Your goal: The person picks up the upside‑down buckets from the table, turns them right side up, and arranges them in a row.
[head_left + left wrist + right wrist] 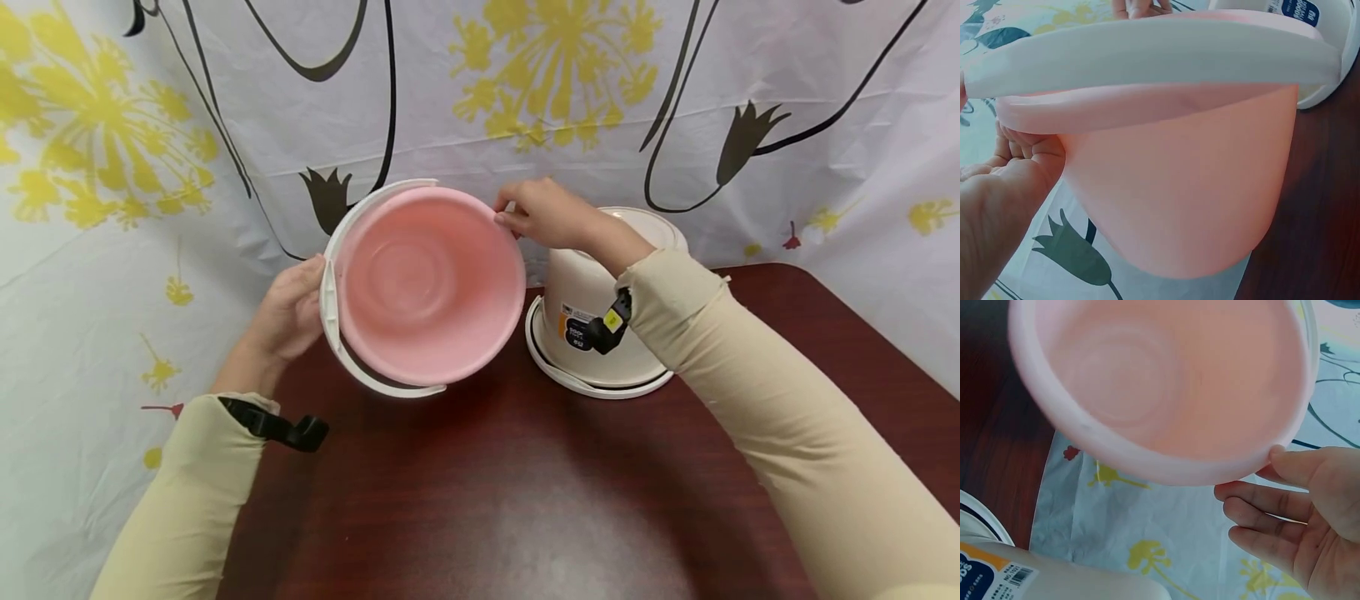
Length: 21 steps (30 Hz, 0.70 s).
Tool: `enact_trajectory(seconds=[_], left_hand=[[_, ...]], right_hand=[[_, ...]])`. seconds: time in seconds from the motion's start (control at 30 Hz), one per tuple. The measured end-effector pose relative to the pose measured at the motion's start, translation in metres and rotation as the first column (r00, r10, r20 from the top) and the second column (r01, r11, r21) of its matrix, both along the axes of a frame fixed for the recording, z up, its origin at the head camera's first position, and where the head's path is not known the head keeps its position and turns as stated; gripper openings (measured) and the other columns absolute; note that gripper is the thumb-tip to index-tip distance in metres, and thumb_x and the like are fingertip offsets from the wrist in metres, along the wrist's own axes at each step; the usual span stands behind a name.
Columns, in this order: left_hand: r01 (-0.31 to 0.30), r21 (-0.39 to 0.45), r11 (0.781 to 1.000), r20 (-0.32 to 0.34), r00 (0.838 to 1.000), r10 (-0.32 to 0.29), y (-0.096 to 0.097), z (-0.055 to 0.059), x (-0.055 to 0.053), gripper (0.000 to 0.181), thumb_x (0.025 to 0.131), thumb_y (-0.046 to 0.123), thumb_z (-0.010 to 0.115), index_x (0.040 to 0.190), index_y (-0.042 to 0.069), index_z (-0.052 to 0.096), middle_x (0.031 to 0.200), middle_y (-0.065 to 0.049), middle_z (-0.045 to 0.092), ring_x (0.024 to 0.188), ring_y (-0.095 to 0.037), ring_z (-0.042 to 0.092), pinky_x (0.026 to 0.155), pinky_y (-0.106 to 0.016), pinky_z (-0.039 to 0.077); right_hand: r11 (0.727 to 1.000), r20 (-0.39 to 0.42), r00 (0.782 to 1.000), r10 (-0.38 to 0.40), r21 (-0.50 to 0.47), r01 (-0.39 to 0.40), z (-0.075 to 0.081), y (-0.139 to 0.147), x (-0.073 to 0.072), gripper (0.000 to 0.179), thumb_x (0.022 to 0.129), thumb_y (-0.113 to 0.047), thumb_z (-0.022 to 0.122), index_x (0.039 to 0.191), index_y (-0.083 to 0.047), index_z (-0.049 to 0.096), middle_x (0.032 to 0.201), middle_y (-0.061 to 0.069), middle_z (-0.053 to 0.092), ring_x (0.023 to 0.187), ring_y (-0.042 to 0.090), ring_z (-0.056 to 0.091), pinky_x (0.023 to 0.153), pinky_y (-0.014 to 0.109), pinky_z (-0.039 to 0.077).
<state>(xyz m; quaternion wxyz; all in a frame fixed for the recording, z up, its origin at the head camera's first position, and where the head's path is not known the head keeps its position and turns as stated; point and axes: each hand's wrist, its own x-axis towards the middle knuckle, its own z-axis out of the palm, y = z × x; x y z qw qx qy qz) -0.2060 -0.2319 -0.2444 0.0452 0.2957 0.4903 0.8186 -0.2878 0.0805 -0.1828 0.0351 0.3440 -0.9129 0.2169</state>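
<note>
Far left, a pale yellow sleeve (176,500) ends at a wrist bearing a black strapped device (288,429). Above it, the left grip (292,304), a bare hand, is closed on the pink bucket (431,287) at the left of its rim; the left wrist view shows the fingers curled beneath that rim. A white handle (328,304) arcs around the rim's left side. Left of centre, the pink bucket is held above the bench (480,492), tilted so that its mouth faces the head camera and its inner base, marked with concentric rings, is exposed. At the rim's upper right, the right grip (551,212) pinches the edge with thumb above and forefinger below; the right wrist view shows the remaining fingers extended loosely beneath. Just right of the pink bucket, and apart from it, a cream bucket (588,283) stands upside down on the dark red bench. Its side bears a printed label (576,327), and its own white handle (562,379) lies around its lower edge. The right forearm passes in front of it. Behind everything hangs a white flower-patterned cloth (465,125).
</note>
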Motion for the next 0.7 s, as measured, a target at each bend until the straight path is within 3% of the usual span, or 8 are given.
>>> enact_trajectory(seconds=[0.1,0.17,0.27,0.33,0.5,0.7], left_hand=[[0.05,0.073,0.996,0.025,0.998,-0.052,-0.003,-0.001,-0.001,0.03,0.099,0.013,0.036,0.101,-0.005,0.06,0.093,-0.012,0.062,0.086,-0.018,0.058,0.077,-0.026,0.046],[0.066,0.106,0.992,0.044,0.997,-0.071,-0.004,-0.001,-0.002,0.031,0.099,0.015,0.038,0.101,-0.006,0.06,0.093,-0.013,0.061,0.087,-0.019,0.058,0.078,-0.028,0.046],[0.053,0.146,0.988,0.085,0.994,-0.066,-0.005,0.0,-0.002,0.031,0.098,0.017,0.04,0.097,-0.005,0.061,0.092,-0.013,0.061,0.086,-0.02,0.057,0.077,-0.028,0.045],[0.035,0.162,0.986,0.111,0.992,-0.053,-0.004,0.0,-0.001,0.033,0.099,0.019,0.037,0.101,-0.005,0.061,0.095,-0.013,0.061,0.089,-0.02,0.056,0.079,-0.029,0.046],[0.023,0.263,0.965,0.187,0.98,-0.074,-0.004,0.001,0.0,0.037,0.1,0.021,0.03,0.109,-0.004,0.056,0.102,-0.014,0.058,0.095,-0.023,0.056,0.082,-0.033,0.047],[-0.006,0.348,0.938,0.254,0.963,-0.088,-0.004,-0.001,-0.001,0.035,0.1,0.022,0.033,0.109,-0.003,0.055,0.105,-0.014,0.057,0.097,-0.023,0.056,0.084,-0.034,0.045]], right_hand=[[1.0,-0.007,1.0,-0.011,-0.018,0.011,-0.002,0.0,-0.001,0.022,0.096,-0.017,0.049,0.11,-0.002,0.057,0.093,0.014,0.067,0.087,0.023,0.064,0.09,0.04,0.04],[0.999,-0.009,1.0,-0.023,-0.034,0.022,-0.004,0.0,-0.001,0.023,0.096,-0.017,0.048,0.111,-0.001,0.056,0.092,0.015,0.067,0.086,0.024,0.064,0.09,0.04,0.04],[0.997,-0.014,0.999,-0.046,-0.059,0.045,-0.007,0.0,-0.001,0.023,0.096,-0.017,0.048,0.112,-0.001,0.056,0.089,0.014,0.067,0.084,0.025,0.064,0.086,0.039,0.041],[0.995,-0.009,0.998,-0.062,-0.079,0.061,-0.01,-0.001,0.0,0.023,0.096,-0.016,0.048,0.111,-0.001,0.056,0.088,0.015,0.067,0.083,0.025,0.063,0.074,0.036,0.046],[0.991,0.012,0.997,-0.075,-0.113,0.076,-0.014,-0.002,-0.002,0.025,0.095,-0.015,0.048,0.114,0.0,0.055,0.085,0.015,0.066,0.08,0.025,0.063,0.072,0.035,0.047],[0.971,0.079,0.993,-0.092,-0.214,0.107,-0.016,-0.001,-0.004,0.028,0.094,-0.013,0.048,0.117,0.0,0.056,0.076,0.013,0.067,0.075,0.025,0.063,0.07,0.032,0.046]])
